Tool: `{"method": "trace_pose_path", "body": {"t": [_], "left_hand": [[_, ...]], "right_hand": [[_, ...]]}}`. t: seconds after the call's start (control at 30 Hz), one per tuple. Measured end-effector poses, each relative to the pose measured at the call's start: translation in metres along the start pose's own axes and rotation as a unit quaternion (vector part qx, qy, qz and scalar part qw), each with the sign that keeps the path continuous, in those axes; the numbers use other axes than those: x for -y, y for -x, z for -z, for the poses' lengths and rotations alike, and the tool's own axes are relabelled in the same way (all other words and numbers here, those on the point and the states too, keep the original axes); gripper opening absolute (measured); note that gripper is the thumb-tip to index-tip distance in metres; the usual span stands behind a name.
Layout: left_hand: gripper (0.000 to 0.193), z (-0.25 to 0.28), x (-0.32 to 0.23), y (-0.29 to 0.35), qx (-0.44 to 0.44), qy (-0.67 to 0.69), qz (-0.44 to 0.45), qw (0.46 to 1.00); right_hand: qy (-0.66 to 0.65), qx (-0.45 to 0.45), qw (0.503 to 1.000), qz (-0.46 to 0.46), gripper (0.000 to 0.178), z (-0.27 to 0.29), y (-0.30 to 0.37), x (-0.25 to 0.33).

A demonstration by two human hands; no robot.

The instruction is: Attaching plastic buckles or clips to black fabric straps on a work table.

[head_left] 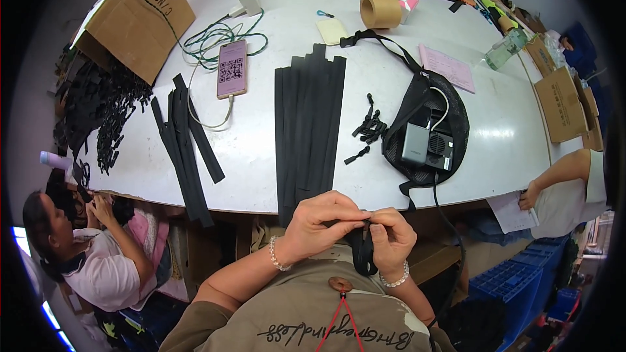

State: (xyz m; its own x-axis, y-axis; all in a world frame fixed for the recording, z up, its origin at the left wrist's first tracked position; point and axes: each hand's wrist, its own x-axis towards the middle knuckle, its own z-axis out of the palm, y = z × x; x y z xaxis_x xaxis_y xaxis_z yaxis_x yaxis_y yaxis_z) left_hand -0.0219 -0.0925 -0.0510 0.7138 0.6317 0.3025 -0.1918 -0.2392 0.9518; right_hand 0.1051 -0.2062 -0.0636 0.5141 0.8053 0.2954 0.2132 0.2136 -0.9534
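My left hand (319, 223) and my right hand (391, 241) meet just off the table's near edge, thumbs and fingertips pinched together. Between them is the end of a black strip (363, 255), which looks like zipper tape and hangs in a loop below my fingers. What exactly sits at the fingertips is too small to make out. Straight ahead, a stack of long black strips (310, 124) lies lengthwise on the table, its near end by my left hand. A small pile of black cord pulls (372, 129) is to the right of it.
More black strips (179, 150) overhang the edge at left, near a charging phone (232, 72), a cardboard box (140, 23) and heaped black pulls (114, 124). At right lies a mesh bag (450, 111) with a power bank; its cable drops beside my right arm. People sit left and right.
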Motion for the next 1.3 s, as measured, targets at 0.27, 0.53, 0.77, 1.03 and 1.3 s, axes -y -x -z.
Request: {"method": "trace_pose_path", "body": {"t": [0.27, 0.53, 0.77, 1.03, 1.3], "left_hand": [[0.017, -0.002, -0.004, 0.003, 0.036, 0.118, 0.209, 0.97], [0.031, -0.01, 0.015, 0.015, 0.026, 0.26, 0.284, 0.922], [0.025, -0.016, 0.007, 0.013, 0.015, 0.23, 0.262, 0.937], [0.021, -0.018, 0.004, 0.012, 0.017, 0.213, 0.244, 0.946], [0.022, -0.024, 0.012, 0.015, -0.066, 0.279, 0.29, 0.913]], "right_hand": [[0.013, 0.013, 0.998, -0.064, 0.012, 0.002, 0.004, -0.001], [-0.039, -0.012, 0.992, -0.12, 0.017, -0.003, 0.009, -0.001], [-0.077, -0.022, 0.989, -0.128, 0.018, -0.003, 0.012, -0.006], [-0.054, -0.027, 0.993, -0.101, 0.018, -0.004, 0.015, -0.003], [-0.032, -0.012, 0.993, -0.112, 0.016, -0.006, 0.01, -0.004]]}}
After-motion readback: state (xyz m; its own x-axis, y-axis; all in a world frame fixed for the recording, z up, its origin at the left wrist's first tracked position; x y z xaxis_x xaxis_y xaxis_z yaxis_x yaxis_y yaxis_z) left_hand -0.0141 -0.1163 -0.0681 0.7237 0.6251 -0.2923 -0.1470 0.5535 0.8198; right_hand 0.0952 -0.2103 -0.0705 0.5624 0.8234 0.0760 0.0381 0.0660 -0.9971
